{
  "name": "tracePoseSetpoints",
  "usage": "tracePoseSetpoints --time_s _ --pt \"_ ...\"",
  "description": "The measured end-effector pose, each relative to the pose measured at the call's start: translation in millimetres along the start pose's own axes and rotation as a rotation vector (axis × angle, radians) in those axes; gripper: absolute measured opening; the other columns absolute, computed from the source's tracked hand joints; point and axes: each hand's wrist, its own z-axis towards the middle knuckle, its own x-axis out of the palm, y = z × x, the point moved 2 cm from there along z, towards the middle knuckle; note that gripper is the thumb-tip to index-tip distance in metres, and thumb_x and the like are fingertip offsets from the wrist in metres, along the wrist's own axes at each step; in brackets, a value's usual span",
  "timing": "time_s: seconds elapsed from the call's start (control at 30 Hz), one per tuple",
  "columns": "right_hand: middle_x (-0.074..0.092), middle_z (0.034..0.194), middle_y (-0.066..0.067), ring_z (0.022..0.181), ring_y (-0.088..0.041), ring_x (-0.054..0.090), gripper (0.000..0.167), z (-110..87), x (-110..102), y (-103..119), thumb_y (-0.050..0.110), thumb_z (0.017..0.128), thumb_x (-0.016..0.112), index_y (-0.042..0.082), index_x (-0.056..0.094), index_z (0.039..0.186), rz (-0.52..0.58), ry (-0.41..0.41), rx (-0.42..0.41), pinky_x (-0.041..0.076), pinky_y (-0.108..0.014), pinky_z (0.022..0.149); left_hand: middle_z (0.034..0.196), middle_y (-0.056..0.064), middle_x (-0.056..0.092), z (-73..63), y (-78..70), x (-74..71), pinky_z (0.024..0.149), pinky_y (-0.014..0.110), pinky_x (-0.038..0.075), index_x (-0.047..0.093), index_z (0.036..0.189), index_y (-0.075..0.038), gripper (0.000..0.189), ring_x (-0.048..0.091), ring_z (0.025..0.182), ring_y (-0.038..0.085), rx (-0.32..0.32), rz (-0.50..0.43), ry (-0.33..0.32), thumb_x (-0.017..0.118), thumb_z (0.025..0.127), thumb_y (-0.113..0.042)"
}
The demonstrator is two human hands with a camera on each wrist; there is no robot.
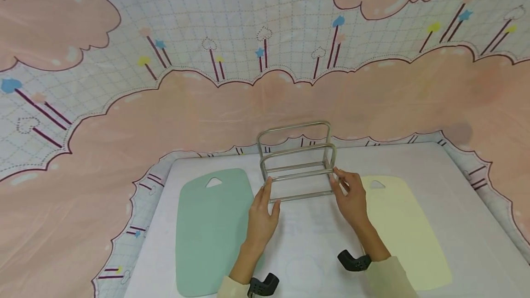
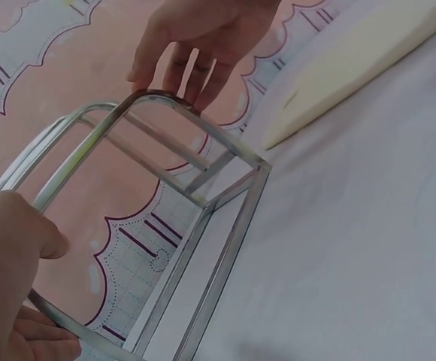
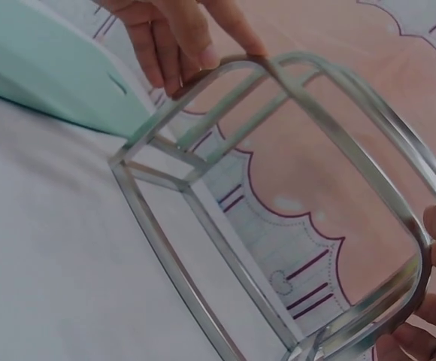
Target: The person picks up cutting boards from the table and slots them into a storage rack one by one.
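A silvery metal rack (image 1: pixel 298 149) with two upright rounded hoops and a rectangular base stands at the back middle of the white table. My left hand (image 1: pixel 262 220) holds its left side, thumb and fingers on either side of the frame in the left wrist view. On the opposite side my right hand (image 1: pixel 352 200) grips the rack near the corner of the front hoop, its fingertips (image 3: pixel 410 342) around the bar. Left of the rack lies a green cutting board (image 1: pixel 213 238); a pale yellow cutting board (image 1: pixel 407 238) lies to the right, partly behind my right forearm.
The white tabletop (image 1: pixel 306 243) runs under both boards, with its back edge just behind the rack. A peach and white patterned cloth (image 1: pixel 232 109) spreads beyond the table's edges. Black wrist cameras (image 1: pixel 354 260) sit on both wrists.
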Motion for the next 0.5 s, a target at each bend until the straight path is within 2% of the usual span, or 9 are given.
tracePoseSetpoints --time_s 0.23,0.5 --pt "0.049 0.113 -0.017 0.110 -0.032 0.051 0.035 -4.5 0.5 2.7 0.006 0.094 0.061 -0.002 0.057 0.128 0.002 0.004 0.003 0.041 -0.039 0.099 0.125 0.032 0.052 1.2 4.1 -5.9 0.080 0.047 0.053 0.037 0.146 -0.003 0.070 0.057 0.107 0.045 0.022 0.012 0.054 0.070 0.085 0.000" --pt "0.048 0.112 -0.019 0.110 -0.032 0.050 0.036 -11.5 3.3 6.7 0.003 0.093 0.061 -0.003 0.057 0.128 -0.003 0.005 0.004 0.041 -0.043 0.099 0.128 0.030 0.052 0.7 9.8 -9.0 0.085 0.048 0.051 0.039 0.145 -0.002 0.068 0.055 0.111 0.044 0.025 -0.015 0.052 0.070 0.085 0.000"
